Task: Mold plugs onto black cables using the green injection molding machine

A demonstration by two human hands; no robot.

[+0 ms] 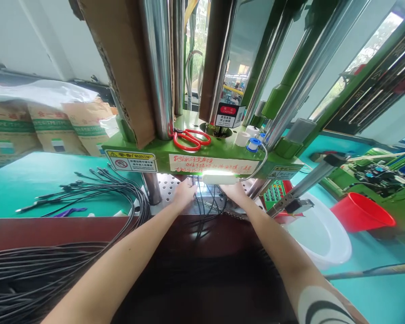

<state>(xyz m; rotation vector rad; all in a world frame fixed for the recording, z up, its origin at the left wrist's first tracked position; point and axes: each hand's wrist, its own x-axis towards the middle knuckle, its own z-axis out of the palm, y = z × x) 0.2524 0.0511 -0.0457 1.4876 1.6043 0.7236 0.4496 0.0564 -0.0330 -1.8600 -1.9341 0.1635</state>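
The left hand [185,193] and right hand [234,191] reached in beneath the green machine plate [202,157], among thin black cables [202,211]. Their fingers were hidden, so I cannot tell whether they were spread, narrowed or holding anything. A WARNING sticker [131,160] sat at the plate's left, a CAUTION tag [229,115] hung farther back, red scissors [191,139] lay on top, and a steel column [158,67] stood in the way.
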